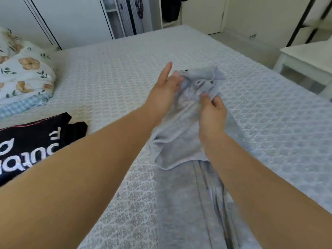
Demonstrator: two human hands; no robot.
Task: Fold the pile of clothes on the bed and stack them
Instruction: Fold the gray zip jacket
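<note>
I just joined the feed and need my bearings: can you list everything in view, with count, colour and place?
grey garment: one, light grey, bed centre, far end lifted in both hands
black garment: one, black with white lettering, left on the bed
floral bedding: one bundle, white with tan flowers, far left
bed: one, pale patterned cover
white table: one, right of the bed
wardrobe: one, white, open, far wall
left hand: thumb on the grey cloth
right hand: fingers pinching the grey cloth

A grey garment [181,139] bunches between the hands, its near end cut off by the bottom edge, its far folds hiding the right hand's [212,112] fingertips, while a black printed top [30,141] runs off the left edge, its lettering only partly legible.
</note>
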